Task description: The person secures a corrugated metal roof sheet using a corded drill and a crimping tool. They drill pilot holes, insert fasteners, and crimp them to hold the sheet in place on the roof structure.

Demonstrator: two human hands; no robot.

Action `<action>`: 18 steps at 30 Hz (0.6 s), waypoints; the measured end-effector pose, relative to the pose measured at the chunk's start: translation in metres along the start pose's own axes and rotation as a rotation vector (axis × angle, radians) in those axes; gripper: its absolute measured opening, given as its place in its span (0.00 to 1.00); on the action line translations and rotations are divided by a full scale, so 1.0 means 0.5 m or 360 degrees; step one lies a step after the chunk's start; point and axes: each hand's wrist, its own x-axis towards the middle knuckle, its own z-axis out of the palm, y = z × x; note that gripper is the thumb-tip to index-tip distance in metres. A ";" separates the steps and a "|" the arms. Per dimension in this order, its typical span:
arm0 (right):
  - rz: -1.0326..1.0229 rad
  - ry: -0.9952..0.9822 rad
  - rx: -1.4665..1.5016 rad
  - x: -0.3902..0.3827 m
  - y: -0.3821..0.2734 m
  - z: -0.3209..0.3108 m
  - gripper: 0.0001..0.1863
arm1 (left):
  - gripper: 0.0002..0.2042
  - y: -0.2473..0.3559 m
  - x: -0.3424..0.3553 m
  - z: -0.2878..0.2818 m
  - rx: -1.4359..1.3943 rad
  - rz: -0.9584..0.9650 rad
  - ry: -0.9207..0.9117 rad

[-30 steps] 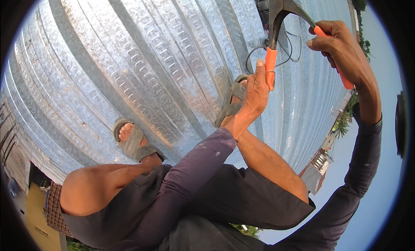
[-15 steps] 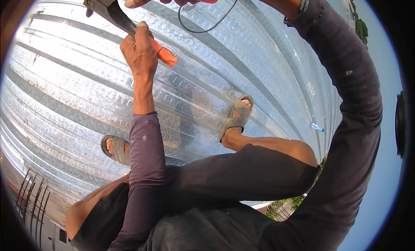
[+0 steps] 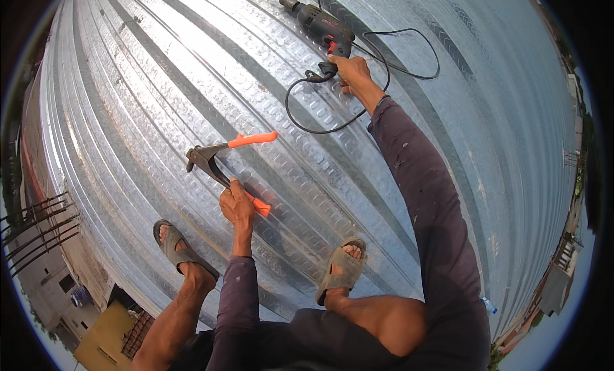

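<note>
My left hand (image 3: 236, 208) grips one arm of a hand riveter (image 3: 206, 158), a dark metal tool with two orange-sleeved handles that are spread apart; the upper handle (image 3: 256, 139) is free. Above and to the right, my right hand (image 3: 355, 80) is closed on the grip of a black corded drill (image 3: 320, 27) with a red trigger. The drill's tip points toward the upper left. Its black cord (image 3: 300, 126) loops around my right hand and over the ribbed, silvery metal roofing (image 3: 128, 115).
My sandaled left foot (image 3: 176, 244) and right foot (image 3: 345, 270) stand on the sheeting. A small bottle (image 3: 490, 304) lies beside my right forearm. Rusty-dark bars (image 3: 41, 224) jut out beyond the left edge, above a yellow building (image 3: 99, 339). Rooftops and trees line the far right edge.
My right hand has let go of the riveter and taken hold of the drill. My left hand has brought the riveter lower, with its free handle now swung out.
</note>
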 end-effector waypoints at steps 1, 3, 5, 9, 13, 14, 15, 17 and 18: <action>-0.0023 0.0064 0.0030 0.004 0.010 0.044 0.29 | 0.31 -0.007 -0.007 -0.006 0.0061 -0.0081 0.0091; -0.0075 0.0140 -0.0091 0.043 0.010 0.043 0.27 | 0.32 0.011 -0.021 0.009 0.0220 -0.0243 -0.0044; 0.0184 0.0047 0.0216 0.023 -0.017 0.058 0.23 | 0.32 0.015 -0.016 -0.015 0.0390 -0.0266 0.0001; 0.0295 0.0000 0.0867 0.068 -0.002 0.067 0.25 | 0.34 -0.001 -0.046 -0.035 0.0573 -0.0218 0.0009; 0.0472 0.0207 0.1682 0.170 -0.002 0.038 0.30 | 0.38 0.013 -0.067 -0.037 0.0305 -0.0414 -0.0029; 0.0460 0.0107 0.1795 0.131 -0.041 0.066 0.26 | 0.36 -0.065 -0.039 -0.077 0.0090 -0.0458 0.0161; 0.0459 0.0016 0.1899 0.086 -0.057 0.086 0.23 | 0.34 -0.127 -0.010 -0.133 -0.0127 -0.0489 0.0332; 0.0351 -0.0278 0.1946 0.150 -0.002 -0.003 0.18 | 0.28 -0.093 -0.017 -0.126 -0.0764 -0.0663 -0.0029; 0.0290 -0.0397 0.1935 0.176 0.028 -0.058 0.16 | 0.26 -0.067 -0.025 -0.109 -0.1078 -0.0772 -0.0255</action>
